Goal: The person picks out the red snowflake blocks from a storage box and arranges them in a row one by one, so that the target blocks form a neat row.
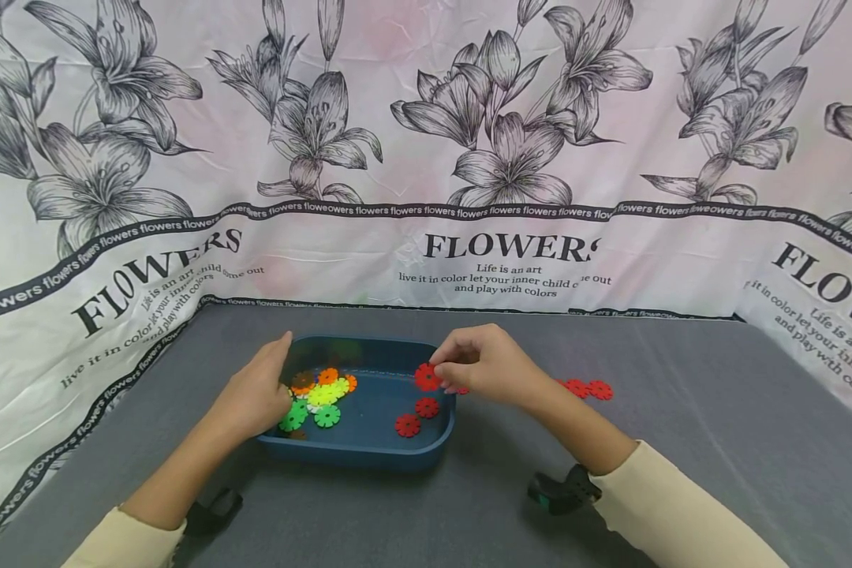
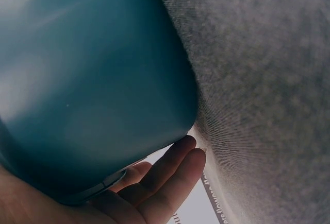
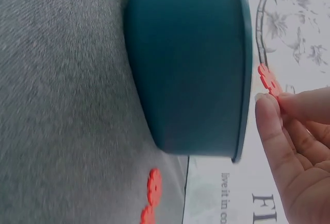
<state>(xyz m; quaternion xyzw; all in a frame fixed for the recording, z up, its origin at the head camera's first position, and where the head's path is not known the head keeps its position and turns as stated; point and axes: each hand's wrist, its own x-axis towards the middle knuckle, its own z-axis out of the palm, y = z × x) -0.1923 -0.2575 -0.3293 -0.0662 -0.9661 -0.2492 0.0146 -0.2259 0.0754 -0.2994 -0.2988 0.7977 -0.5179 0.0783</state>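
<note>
In the head view, a blue plastic bin (image 1: 355,451) stands in front of the person. My left hand (image 1: 255,390) holds its left rim, thumb toward the inside; the left wrist view has the fingers (image 2: 172,183) along the bin wall (image 2: 98,80). Thumb and fingertips of my right hand (image 1: 493,367) pinch a red notched flower disc (image 1: 426,377) over the bin's right rim. The right wrist view places this disc (image 3: 268,81) just beyond the rim (image 3: 247,69). Two red discs (image 1: 408,426) lie in the bin's right part. Yellow (image 1: 324,393), green (image 1: 327,416) and orange discs (image 1: 329,376) cluster at its left.
More red discs (image 1: 599,390) lie on the grey tabletop (image 1: 681,442) to the right of the bin, partly behind the right forearm. A flower-printed cloth (image 1: 355,260) hangs along the back and sides. Dark bands (image 1: 564,491) sit at both wrists.
</note>
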